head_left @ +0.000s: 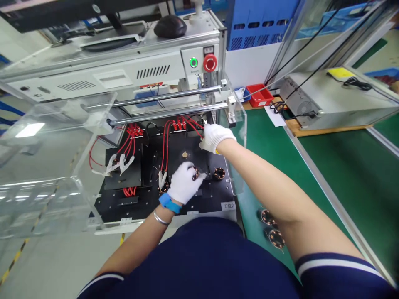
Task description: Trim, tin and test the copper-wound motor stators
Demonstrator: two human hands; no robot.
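Observation:
My left hand [184, 182], in a white glove with a blue band at the wrist, has its fingers closed round a copper-wound motor stator [195, 173] above the black fixture plate [215, 195]. Red test leads [193, 126] run into my gloved right hand [213, 138], which is closed on them at the plate's back right; their ends are hidden in the fingers. Another stator [219, 173] sits on the plate, right of my left hand. To the left, a stator [164, 186] lies by white-sleeved clips [162, 179] on red leads.
A clear hinged cover [75, 178] stands raised at left, below two metal rods [168, 114]. More stators [276, 238] lie on the green mat [258, 166]. Behind are an emergency stop button [210, 62], a red bin [259, 95] and a grey metal box [336, 97].

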